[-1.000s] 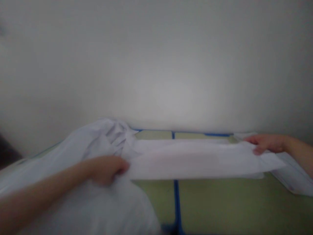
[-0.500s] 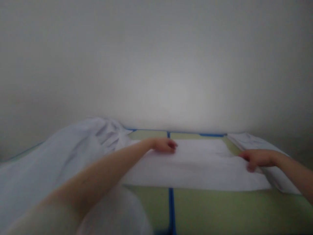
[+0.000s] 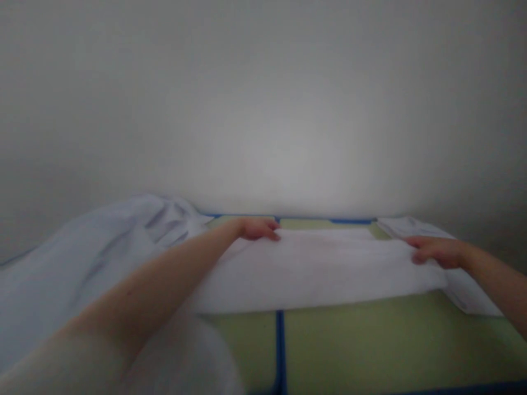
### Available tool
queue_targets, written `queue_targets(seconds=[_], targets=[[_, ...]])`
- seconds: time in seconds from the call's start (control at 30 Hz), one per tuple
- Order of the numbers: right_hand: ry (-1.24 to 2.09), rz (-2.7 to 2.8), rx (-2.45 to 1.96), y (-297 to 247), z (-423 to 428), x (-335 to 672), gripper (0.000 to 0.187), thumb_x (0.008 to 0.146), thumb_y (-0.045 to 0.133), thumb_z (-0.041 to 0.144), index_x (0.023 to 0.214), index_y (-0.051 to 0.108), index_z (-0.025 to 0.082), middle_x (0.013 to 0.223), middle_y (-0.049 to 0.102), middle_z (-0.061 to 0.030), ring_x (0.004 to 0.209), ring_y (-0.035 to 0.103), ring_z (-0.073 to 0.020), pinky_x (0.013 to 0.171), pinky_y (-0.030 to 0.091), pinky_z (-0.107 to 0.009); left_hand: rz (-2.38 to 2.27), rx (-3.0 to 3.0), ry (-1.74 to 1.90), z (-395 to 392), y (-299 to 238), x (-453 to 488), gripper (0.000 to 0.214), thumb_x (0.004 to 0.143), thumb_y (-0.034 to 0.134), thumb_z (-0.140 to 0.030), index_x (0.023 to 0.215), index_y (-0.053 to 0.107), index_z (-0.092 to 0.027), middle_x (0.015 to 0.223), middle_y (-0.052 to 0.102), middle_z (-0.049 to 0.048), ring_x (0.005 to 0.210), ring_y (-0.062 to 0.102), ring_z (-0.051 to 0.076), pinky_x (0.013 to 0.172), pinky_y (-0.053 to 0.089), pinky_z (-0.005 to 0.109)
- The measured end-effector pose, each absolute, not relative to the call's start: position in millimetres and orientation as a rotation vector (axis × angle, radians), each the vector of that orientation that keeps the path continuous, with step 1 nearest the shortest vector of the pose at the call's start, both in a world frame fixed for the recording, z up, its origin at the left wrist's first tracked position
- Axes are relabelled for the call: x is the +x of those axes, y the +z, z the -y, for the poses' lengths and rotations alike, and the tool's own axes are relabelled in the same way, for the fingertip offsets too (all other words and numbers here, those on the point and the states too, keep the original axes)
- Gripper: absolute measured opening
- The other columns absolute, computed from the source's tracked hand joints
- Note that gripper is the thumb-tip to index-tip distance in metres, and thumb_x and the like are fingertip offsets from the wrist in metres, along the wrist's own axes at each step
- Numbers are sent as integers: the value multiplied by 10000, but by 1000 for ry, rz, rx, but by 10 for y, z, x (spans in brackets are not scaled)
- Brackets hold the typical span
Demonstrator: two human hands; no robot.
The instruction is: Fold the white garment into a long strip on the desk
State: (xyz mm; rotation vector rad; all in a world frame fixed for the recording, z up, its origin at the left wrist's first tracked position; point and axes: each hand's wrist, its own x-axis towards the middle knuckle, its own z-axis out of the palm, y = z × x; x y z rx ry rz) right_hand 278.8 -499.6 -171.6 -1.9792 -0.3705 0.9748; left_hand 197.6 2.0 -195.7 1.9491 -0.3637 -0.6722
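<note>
A long white cloth (image 3: 321,271) stretches between my two hands above the green mat. My left hand (image 3: 259,229) pinches its upper edge near the middle of the view. At the right, my right hand (image 3: 438,251) grips the same edge close to the cloth's end, and that end hangs slightly lifted. Part of the cloth lies flat behind the raised edge. The left end of the cloth is hidden behind my left forearm. The picture is dim and somewhat blurred.
A rumpled heap of white fabric (image 3: 102,247) lies to the left. Folded white cloth (image 3: 473,296) rests at the right, beyond my right hand. The green mat (image 3: 370,345) has blue edging strips (image 3: 280,345). A plain pale wall (image 3: 263,109) rises behind.
Both hands have risen a little, and my left hand has moved left and closed on the cloth's edge. The near part of the cloth has lifted and is now drawn taut between them.
</note>
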Motion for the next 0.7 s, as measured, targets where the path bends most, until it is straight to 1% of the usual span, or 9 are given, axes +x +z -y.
queue_targets(seconds=[0.07, 0.17, 0.3, 0.43, 0.57, 0.7], targets=[[951, 342, -1955, -1741, 5018, 2786, 648, 583, 613, 220, 1224, 529, 251, 1092, 639, -66, 969, 613, -284, 840, 499, -408, 353, 2088, -598, -83, -1944, 1993, 348, 643, 659, -391, 892, 573, -164, 877, 656, 38, 780, 611, 177, 704, 475, 286], [923, 348, -1958, -1802, 5023, 2758, 642, 613, 647, 237, 1240, 509, 256, 1142, 615, -59, 1010, 594, -280, 873, 488, -399, 344, 2390, -468, -127, -1947, 2025, 364, 646, 641, -430, 890, 575, -167, 891, 642, 32, 784, 590, 171, 675, 448, 255], [752, 324, -2111, -1984, 4975, 2722, 561, 618, 683, 285, 1166, 566, 261, 1118, 628, -52, 1036, 579, -274, 889, 492, -365, 365, 2630, -299, -110, -2002, 2039, 394, 669, 600, -458, 937, 591, -169, 920, 632, 31, 805, 562, 162, 676, 417, 239], [578, 344, -2251, -2150, 4939, 2719, 546, 596, 706, 332, 1119, 585, 233, 1098, 634, -64, 1041, 571, -288, 891, 490, -362, 386, 2761, -319, -85, -2033, 2025, 403, 663, 590, -476, 909, 617, -158, 899, 634, 40, 791, 552, 165, 670, 405, 239], [572, 334, -2218, -2140, 4986, 2761, 617, 616, 698, 357, 1190, 514, 227, 1082, 636, -66, 997, 595, -266, 846, 507, -336, 408, 2774, -299, -101, -1969, 1998, 403, 679, 575, -478, 933, 613, -167, 916, 638, 37, 795, 556, 164, 670, 406, 238], [548, 374, -2228, -2128, 5053, 2810, 609, 654, 672, 375, 1206, 479, 207, 1058, 635, -73, 923, 620, -226, 767, 519, -292, 425, 2755, -234, -134, -1962, 1930, 413, 678, 584, -462, 979, 599, -180, 960, 638, 36, 825, 563, 172, 686, 411, 242]])
